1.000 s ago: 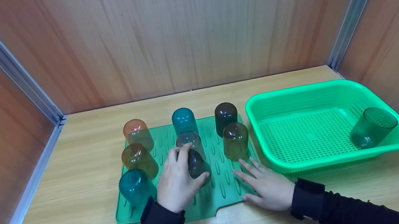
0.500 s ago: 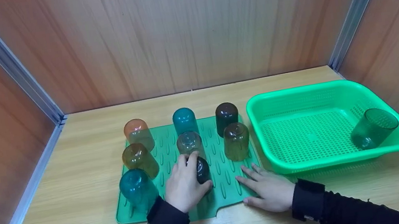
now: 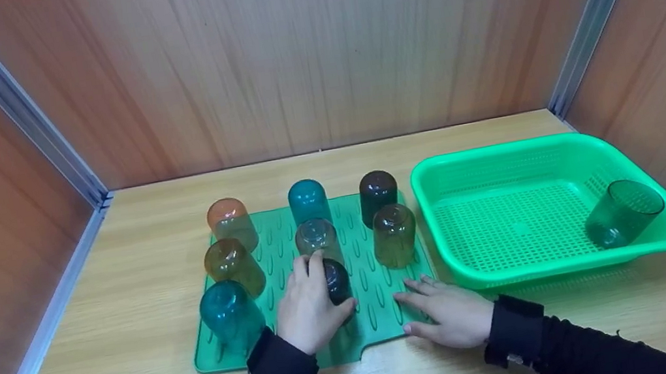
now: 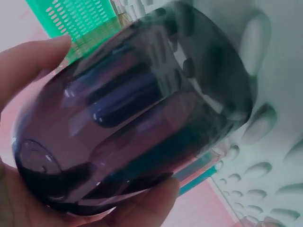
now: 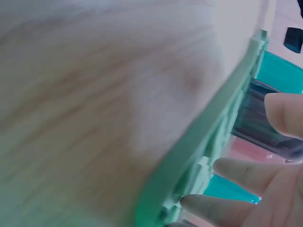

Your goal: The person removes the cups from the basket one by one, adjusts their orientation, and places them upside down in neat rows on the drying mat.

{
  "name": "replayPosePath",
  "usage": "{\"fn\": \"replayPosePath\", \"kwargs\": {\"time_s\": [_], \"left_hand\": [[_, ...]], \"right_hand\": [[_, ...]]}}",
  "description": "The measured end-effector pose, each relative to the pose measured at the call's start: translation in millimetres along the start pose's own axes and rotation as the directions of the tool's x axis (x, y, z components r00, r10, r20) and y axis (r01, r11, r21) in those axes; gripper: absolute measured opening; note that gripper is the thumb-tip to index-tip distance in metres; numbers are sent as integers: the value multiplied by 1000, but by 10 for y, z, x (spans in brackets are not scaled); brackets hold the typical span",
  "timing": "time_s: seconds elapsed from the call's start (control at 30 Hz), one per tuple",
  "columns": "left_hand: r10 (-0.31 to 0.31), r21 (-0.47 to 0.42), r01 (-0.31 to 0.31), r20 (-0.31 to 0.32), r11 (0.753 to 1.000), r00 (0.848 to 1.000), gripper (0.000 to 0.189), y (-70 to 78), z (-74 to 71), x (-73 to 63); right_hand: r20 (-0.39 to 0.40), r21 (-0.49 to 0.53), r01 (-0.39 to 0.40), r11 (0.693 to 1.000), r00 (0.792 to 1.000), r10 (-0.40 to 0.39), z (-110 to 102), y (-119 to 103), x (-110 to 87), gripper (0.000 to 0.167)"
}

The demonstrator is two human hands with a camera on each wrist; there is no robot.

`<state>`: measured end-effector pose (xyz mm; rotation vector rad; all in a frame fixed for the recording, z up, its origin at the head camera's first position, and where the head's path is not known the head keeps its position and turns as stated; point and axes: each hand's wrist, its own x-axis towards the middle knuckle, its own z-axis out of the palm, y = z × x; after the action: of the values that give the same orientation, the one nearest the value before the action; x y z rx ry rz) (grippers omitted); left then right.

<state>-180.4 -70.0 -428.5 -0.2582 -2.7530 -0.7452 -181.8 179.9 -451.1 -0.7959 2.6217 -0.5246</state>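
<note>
My left hand (image 3: 311, 307) grips a dark tinted cup (image 3: 338, 280), which stands upside down at the front middle of a green drip mat (image 3: 383, 331). In the left wrist view, thumb and fingers wrap around the closed end of this dark cup (image 4: 137, 113), and its rim is right at the mat's bumps. Behind it is a clear cup (image 3: 316, 237), with a blue cup (image 3: 308, 200) farther back. My right hand (image 3: 450, 311) lies with its fingers spread over the mat's front right corner, holding nothing.
Upturned cups line the mat's left side: orange (image 3: 229, 219), amber (image 3: 233, 268) and teal (image 3: 230, 318). At its right are a dark brown cup (image 3: 378, 197) and an olive-brown cup (image 3: 395, 237). A green basket (image 3: 527, 273) holds a tilted green cup (image 3: 624, 213). Wooden panels enclose the table.
My left hand has shifted slightly right with the dark cup, which now stands straighter in line behind the clear one. My right hand's fingers have drawn back a little toward the mat's edge.
</note>
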Motion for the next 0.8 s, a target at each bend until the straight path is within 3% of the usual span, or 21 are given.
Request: {"fn": "replayPosePath", "kwargs": {"time_s": [0.13, 0.27, 0.33, 0.43, 0.6, 0.7, 0.8], "left_hand": [[34, 11, -33, -81, 999, 996, 84, 68, -36, -2], [127, -28, -135, -186, 990, 974, 81, 213, -90, 12], [164, -89, -188, -219, 978, 962, 79, 315, -111, 22], [191, -209, -240, -229, 948, 955, 75, 485, -130, 37], [170, -415, -212, -137, 885, 976, 69, 740, -88, 62], [130, -535, -129, -36, 835, 991, 65, 843, -9, 85], [82, -605, -8, 96, 796, 992, 65, 916, 113, 118]], "right_hand": [[-21, 15, 18, 1000, 1000, -18, -65, -63, -39, 61], [-84, 36, 80, 996, 994, -76, -158, -172, -99, 61], [-149, 59, 130, 990, 981, -120, -226, -226, -138, 59], [-285, 92, 201, 975, 944, -168, -354, -275, -213, 51], [-475, 94, 204, 974, 869, -136, -577, -239, -334, 39], [-550, 74, 166, 983, 830, -99, -676, -172, -401, 36], [-597, 38, 117, 992, 799, -71, -766, -90, -475, 36]]}}
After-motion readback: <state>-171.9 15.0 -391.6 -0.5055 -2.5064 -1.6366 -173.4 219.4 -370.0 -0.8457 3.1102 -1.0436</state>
